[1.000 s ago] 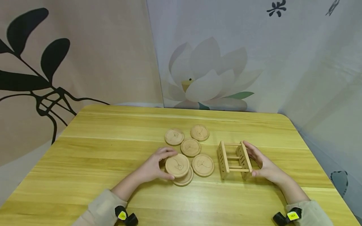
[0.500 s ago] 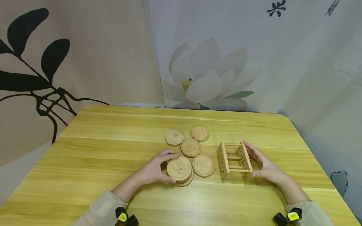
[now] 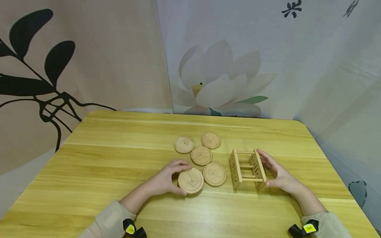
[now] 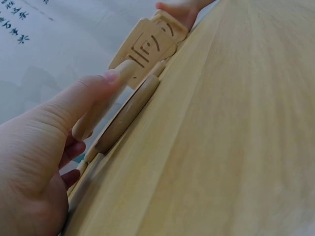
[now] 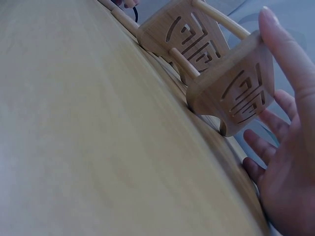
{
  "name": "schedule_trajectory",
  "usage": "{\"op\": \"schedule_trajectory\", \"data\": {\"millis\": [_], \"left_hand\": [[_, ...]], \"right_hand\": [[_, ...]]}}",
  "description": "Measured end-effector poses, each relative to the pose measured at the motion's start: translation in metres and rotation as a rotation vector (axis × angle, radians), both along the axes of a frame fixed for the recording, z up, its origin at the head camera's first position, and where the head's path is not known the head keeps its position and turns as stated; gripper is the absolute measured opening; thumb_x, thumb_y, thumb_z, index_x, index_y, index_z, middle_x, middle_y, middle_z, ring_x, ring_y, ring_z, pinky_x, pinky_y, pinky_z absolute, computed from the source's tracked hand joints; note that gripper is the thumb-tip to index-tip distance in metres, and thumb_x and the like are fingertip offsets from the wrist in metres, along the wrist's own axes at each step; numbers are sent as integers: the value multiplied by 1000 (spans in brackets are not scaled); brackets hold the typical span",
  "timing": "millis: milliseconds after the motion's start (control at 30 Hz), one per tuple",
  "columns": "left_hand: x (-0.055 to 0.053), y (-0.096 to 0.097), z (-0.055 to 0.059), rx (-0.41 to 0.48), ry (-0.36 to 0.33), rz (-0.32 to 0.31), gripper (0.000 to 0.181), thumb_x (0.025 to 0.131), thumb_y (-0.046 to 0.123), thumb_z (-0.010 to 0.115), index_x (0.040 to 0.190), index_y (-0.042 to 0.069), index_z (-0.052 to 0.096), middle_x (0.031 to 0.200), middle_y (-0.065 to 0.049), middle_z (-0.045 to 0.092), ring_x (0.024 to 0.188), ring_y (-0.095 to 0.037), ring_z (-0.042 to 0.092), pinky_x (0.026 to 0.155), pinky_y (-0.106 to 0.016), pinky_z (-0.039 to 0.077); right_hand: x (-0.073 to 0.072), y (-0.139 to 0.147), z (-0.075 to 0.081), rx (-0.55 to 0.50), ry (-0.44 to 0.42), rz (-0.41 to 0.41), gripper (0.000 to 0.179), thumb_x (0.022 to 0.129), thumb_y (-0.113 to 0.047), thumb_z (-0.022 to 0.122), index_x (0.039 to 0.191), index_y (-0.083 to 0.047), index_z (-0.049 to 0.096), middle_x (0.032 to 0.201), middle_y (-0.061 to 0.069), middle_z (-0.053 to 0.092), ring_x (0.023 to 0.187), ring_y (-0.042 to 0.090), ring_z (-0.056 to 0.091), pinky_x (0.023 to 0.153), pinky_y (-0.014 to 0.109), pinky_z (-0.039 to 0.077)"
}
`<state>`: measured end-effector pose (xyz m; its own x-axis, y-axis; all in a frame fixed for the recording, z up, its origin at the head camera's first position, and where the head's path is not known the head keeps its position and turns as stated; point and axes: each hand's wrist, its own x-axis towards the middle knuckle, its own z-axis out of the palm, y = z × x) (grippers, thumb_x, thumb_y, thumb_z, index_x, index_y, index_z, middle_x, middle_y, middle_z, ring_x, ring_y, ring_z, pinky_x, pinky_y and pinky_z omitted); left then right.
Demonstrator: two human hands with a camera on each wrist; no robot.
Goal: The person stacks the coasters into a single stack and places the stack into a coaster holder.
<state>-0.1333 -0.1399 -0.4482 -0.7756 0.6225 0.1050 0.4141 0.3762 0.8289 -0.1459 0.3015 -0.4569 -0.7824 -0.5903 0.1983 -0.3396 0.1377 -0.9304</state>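
Note:
My left hand [image 3: 163,180] holds a round wooden coaster [image 3: 191,180], engraved with a ginkgo leaf, by its edge between thumb and fingers. Seen from the left wrist, it hovers slightly tilted over a lower coaster [image 4: 129,114] lying on the table, with a narrow gap between. My right hand [image 3: 281,178] steadies a small wooden coaster rack [image 3: 246,167], thumb at the near corner of its right side panel and fingers at the far edge. Cut-out line patterns show on the rack's panels [image 5: 241,91]. The rack stands upright, its slot without coasters.
More coasters lie flat beyond the left hand: one [image 3: 214,174] beside the held one, one [image 3: 201,156] behind, and two at the back, left [image 3: 184,144] and right [image 3: 211,140]. The wooden table [image 3: 104,158] ends at a printed cloth backdrop [image 3: 119,66].
My left hand has brought the held coaster slightly toward me and to the right, over the lower one, which it now nearly covers. The right hand and rack have stayed put.

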Motion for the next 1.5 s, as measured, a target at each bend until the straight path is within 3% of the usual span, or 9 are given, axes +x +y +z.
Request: {"op": "schedule_trajectory", "data": {"millis": [333, 633, 1167, 1500], "left_hand": [[-1, 0, -4, -27, 19, -2, 87, 61, 35, 90, 135, 9, 54, 137, 1, 46, 128, -19, 37, 108, -48, 27], [0, 2, -1, -88, 28, -6, 85, 62, 35, 89, 136, 11, 54, 139, 1, 45, 129, -20, 36, 108, -49, 27], [0, 1, 2, -124, 28, 1, 87, 62, 32, 90, 137, 13, 52, 138, 3, 44, 130, -21, 35, 107, -51, 26], [-2, 0, 0, -42, -19, 14, 85, 63, 35, 90, 136, 14, 52, 136, 4, 45, 128, -22, 37, 106, -51, 28]], "right_hand": [[0, 2, -2, 8, -6, -3, 98, 86, -41, 70, 155, -10, 8, 157, 8, 16, 135, 9, 29, 102, 16, 26], [0, 2, -2, 7, -3, -6, 97, 86, -41, 70, 155, -11, 8, 158, 8, 16, 135, 9, 28, 102, 17, 27], [0, 2, -1, 7, -14, 0, 95, 86, -41, 70, 155, -15, 9, 158, 7, 14, 136, 8, 27, 103, 16, 26], [1, 1, 1, 16, -9, -7, 97, 86, -42, 70, 155, -11, 8, 158, 7, 14, 136, 8, 27, 102, 16, 26]]}}
